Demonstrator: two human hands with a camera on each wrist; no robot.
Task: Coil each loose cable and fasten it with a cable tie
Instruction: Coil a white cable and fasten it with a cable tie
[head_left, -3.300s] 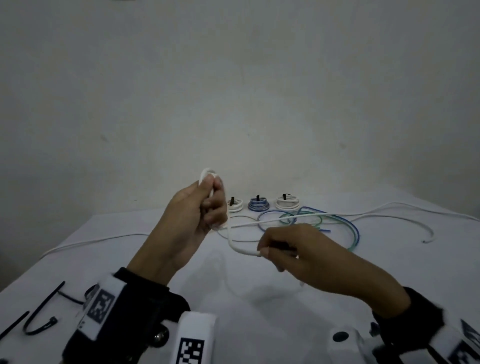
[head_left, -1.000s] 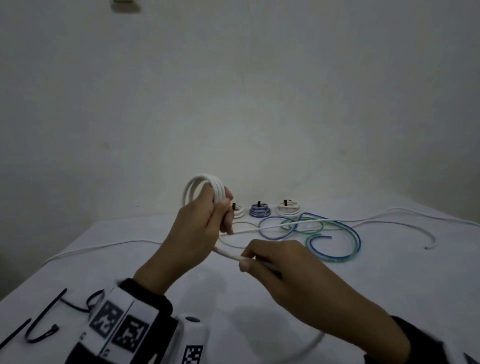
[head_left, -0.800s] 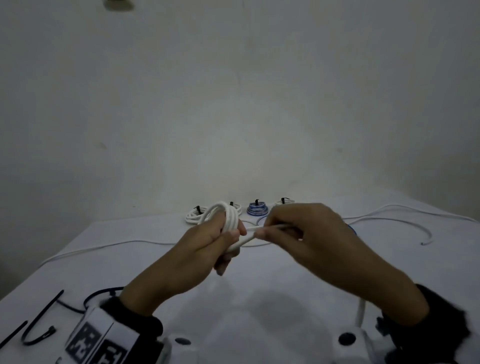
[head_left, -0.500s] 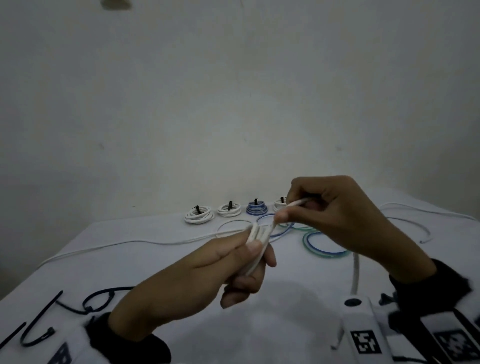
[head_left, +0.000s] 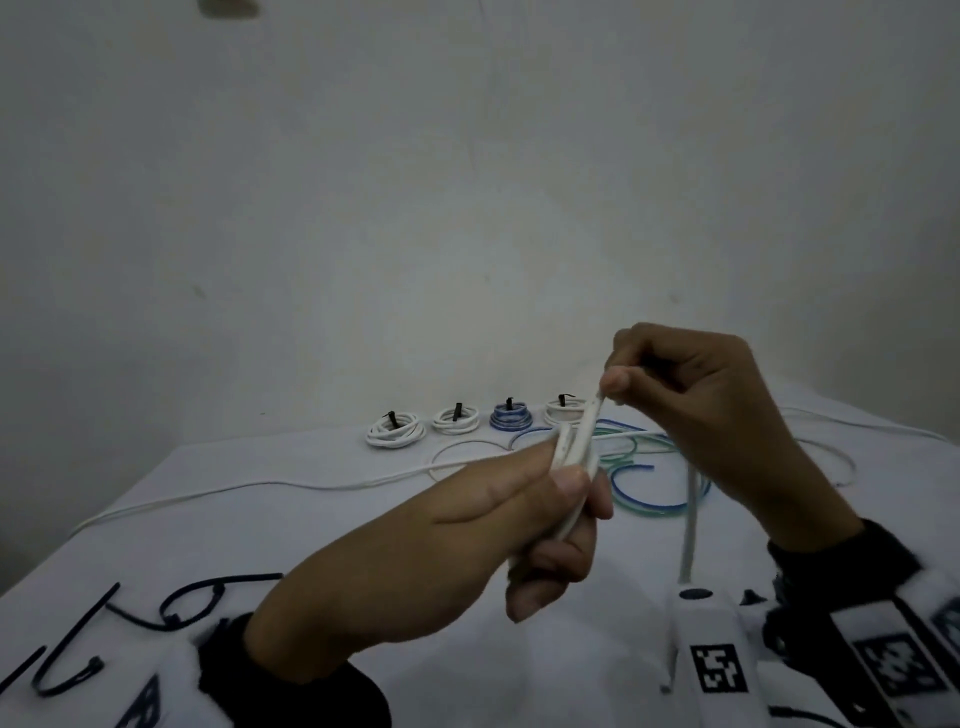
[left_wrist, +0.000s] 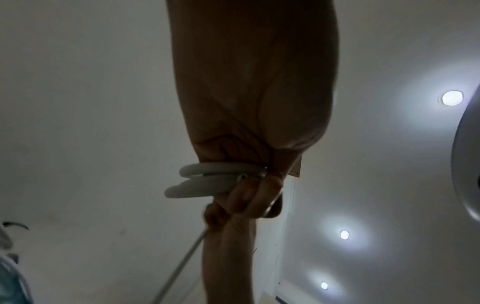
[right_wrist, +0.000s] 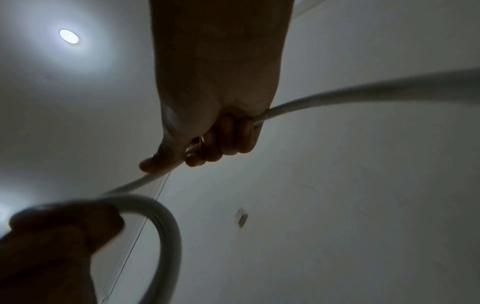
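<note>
My left hand (head_left: 561, 499) grips a small coil of white cable (head_left: 574, 467) above the table's middle; in the left wrist view the coil (left_wrist: 207, 181) shows as stacked loops pinched under the thumb. My right hand (head_left: 631, 387) is raised just right of it and pinches the running strand of the same white cable (right_wrist: 155, 176), which leaves the fist and trails down toward the table (head_left: 691, 519). In the right wrist view the fingers curl around the strand, and the coil (right_wrist: 166, 222) loops below.
Several tied coils (head_left: 395, 428), white and one blue, line the table's far edge. Loose blue-green cables (head_left: 649, 499) and long white cables (head_left: 260, 486) lie behind my hands. Black cable ties (head_left: 187, 608) sit at the near left on the white table (head_left: 311, 545).
My left hand has lowered and turned the coil on edge. My right hand has swung from below the coil, over to its upper right, laying more cable on.
</note>
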